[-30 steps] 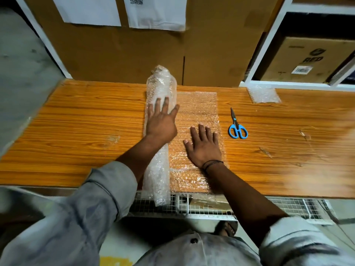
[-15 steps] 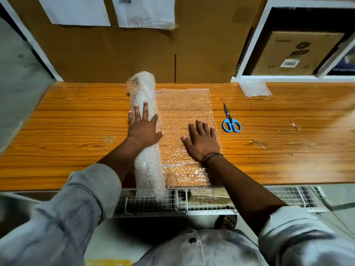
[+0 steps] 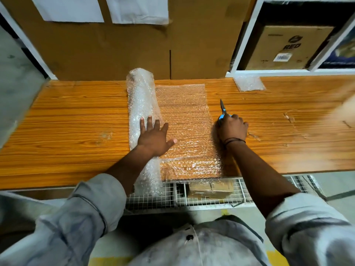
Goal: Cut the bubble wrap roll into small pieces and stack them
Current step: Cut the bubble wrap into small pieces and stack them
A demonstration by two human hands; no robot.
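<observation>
A bubble wrap roll (image 3: pixel 141 100) lies front to back on the wooden table (image 3: pixel 67 131), its near end hanging over the front edge. An unrolled sheet (image 3: pixel 184 116) spreads flat to its right. My left hand (image 3: pixel 153 137) presses flat on the roll and the sheet's left side, fingers spread. Right of the sheet, my right hand (image 3: pixel 232 127) curls round the blue handles of the scissors (image 3: pixel 223 108), whose closed blades point away from me. A small cut bubble wrap piece (image 3: pixel 248 83) lies at the table's back edge.
Cardboard panels (image 3: pixel 134 50) with white papers stand behind the table. A white shelf (image 3: pixel 247 35) at back right holds a brown carton (image 3: pixel 284 48). A wire rack (image 3: pixel 211 198) with a brown packet sits below the front edge. Bare wood lies left and right.
My right hand left the sheet, moved right and took hold of the scissors' handles. My left hand slid toward me and partly onto the sheet.
</observation>
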